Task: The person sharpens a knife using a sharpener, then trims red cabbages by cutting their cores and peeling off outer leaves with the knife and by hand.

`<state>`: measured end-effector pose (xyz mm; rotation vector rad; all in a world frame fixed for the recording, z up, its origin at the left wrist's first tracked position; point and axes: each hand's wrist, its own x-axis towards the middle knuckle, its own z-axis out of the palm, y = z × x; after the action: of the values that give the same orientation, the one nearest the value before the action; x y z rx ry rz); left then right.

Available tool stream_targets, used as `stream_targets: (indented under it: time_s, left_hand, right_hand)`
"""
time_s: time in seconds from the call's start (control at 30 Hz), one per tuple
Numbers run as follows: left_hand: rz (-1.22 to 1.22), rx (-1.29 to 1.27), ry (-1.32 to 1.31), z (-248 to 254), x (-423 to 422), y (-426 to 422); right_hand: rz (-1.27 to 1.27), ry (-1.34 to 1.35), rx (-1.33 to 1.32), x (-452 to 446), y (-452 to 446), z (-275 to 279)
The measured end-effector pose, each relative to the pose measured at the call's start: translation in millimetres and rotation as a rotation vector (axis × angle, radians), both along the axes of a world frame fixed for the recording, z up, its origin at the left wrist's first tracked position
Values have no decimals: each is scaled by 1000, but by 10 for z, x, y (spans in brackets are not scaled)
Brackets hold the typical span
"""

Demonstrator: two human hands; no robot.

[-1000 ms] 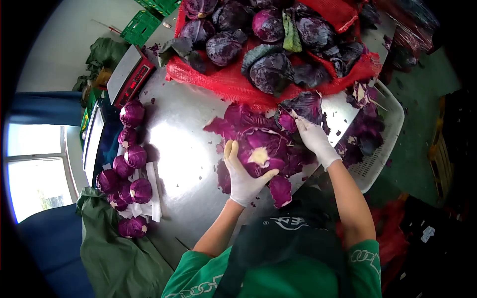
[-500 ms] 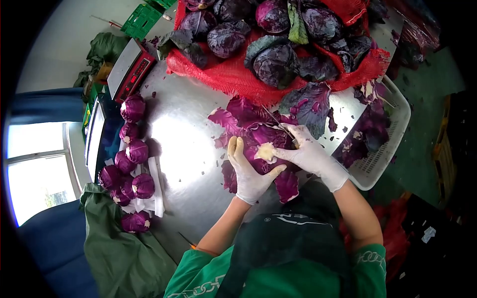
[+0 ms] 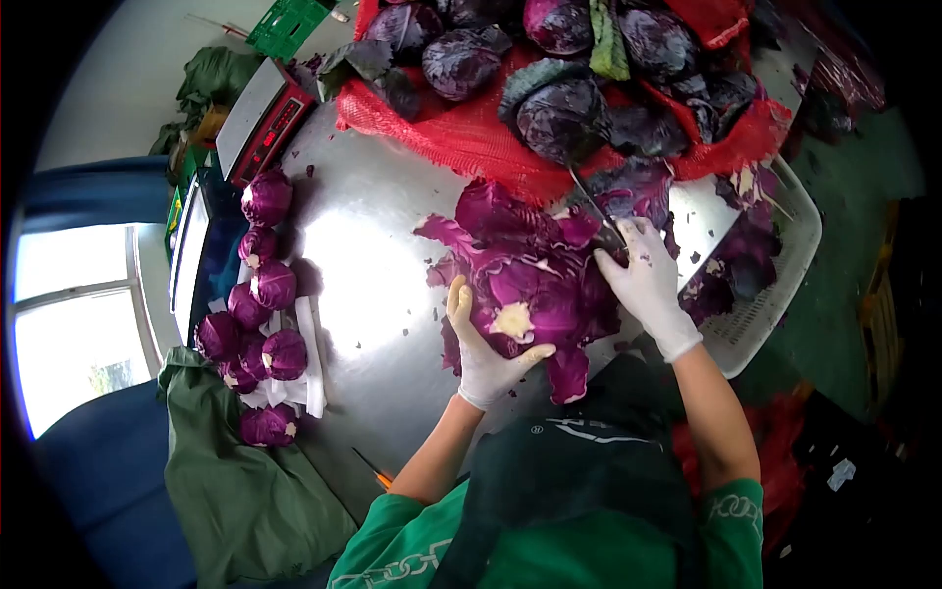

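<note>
My left hand (image 3: 487,355), in a white glove, rests against the lower left side of a purple cabbage (image 3: 535,294), thumb and fingers spread around it. The cabbage's pale cut stem faces up, and loose purple leaves (image 3: 491,216) lie around it. To the right of the cabbage, my gloved right hand (image 3: 643,280) is closed around a knife (image 3: 592,199), its thin blade pointing up and away toward the red net. A dark outer leaf (image 3: 636,188) lies beyond that hand.
Dark cabbages (image 3: 561,118) sit on a red net bag (image 3: 442,137) at the far side. Trimmed cabbages (image 3: 273,285) line the left beside a scale (image 3: 263,123). A white basket (image 3: 800,240) of leaves stands right. An orange-handled tool (image 3: 373,470) lies near my left forearm.
My right hand moved in over the cabbage near its stem, then drew back to the right with the knife. My left hand has stayed against the cabbage.
</note>
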<state>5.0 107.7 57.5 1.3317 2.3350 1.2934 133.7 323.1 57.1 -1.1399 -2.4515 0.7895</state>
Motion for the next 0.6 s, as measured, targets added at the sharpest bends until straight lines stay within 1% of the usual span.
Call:
stream_targets:
  time_s: [0.03,0.07,0.1,0.17,0.2,0.23,0.33,0.4,0.43,0.53,0.57,0.6]
  left_hand:
    - [-27,55,-12,-20,-26,-2]
    - [-27,54,0,-13,-18,-10]
    - [-47,63,8,6,-8,-5]
    - [-78,84,31,-2,16,9]
    - [-88,102,57,-17,24,8]
    - [-84,101,70,-50,22,-5]
    - [-76,104,35,-49,2,15]
    - [-80,117,29,-59,-4,26]
    - [-80,120,36,-63,4,32]
    - [-53,87,16,14,-16,104]
    - [-55,93,10,17,-6,100]
    - [-67,86,5,23,0,99]
  right_hand:
    - [59,82,5,-66,18,185]
    - [197,123,-97,-133,22,347]
    - [276,112,-144,-213,-47,565]
    - [422,-148,-219,-386,-82,570]
    - [466,-189,-440,-472,16,508]
    - [507,-221,-497,-538,102,521]
    - [556,-169,-508,-527,95,402]
    - [636,20,-48,-490,71,276]
    - [647,9,-45,-517,85,226]
    - [642,93,295,-667,162,91]
    - [631,-7,203,-728,213,14]
    - [595,-92,185,-783,256,14]
